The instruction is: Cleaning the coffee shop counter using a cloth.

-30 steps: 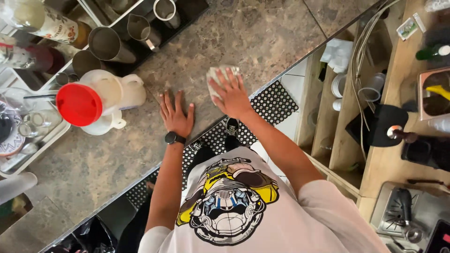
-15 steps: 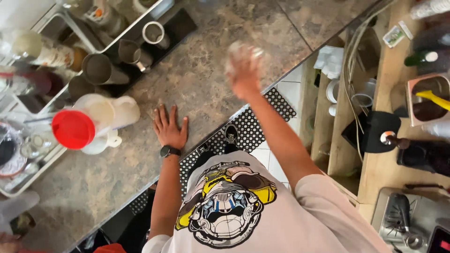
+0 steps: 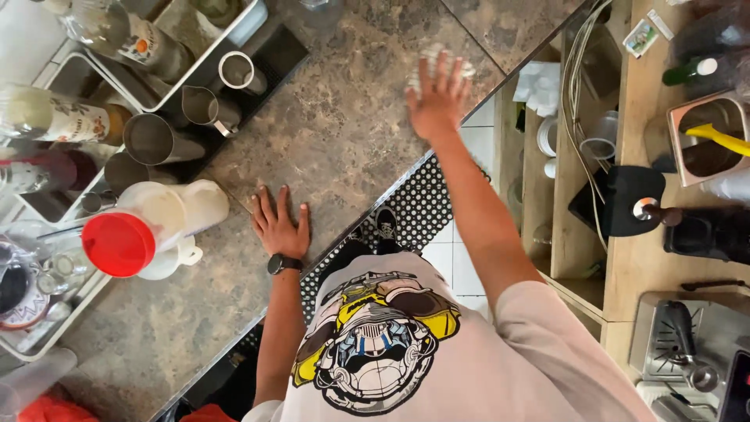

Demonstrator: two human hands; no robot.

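A: Your right hand (image 3: 436,100) is flat on a cloth (image 3: 439,66) at the counter's (image 3: 344,141) far end, fingers spread, pressing rather than gripping. Left hand (image 3: 280,225) is open, palm down, holding nothing.

B: Yeah, and you're stretched way out. Lean harder and that left hand could slide into the jug (image 3: 160,227) just beside it and tip it.
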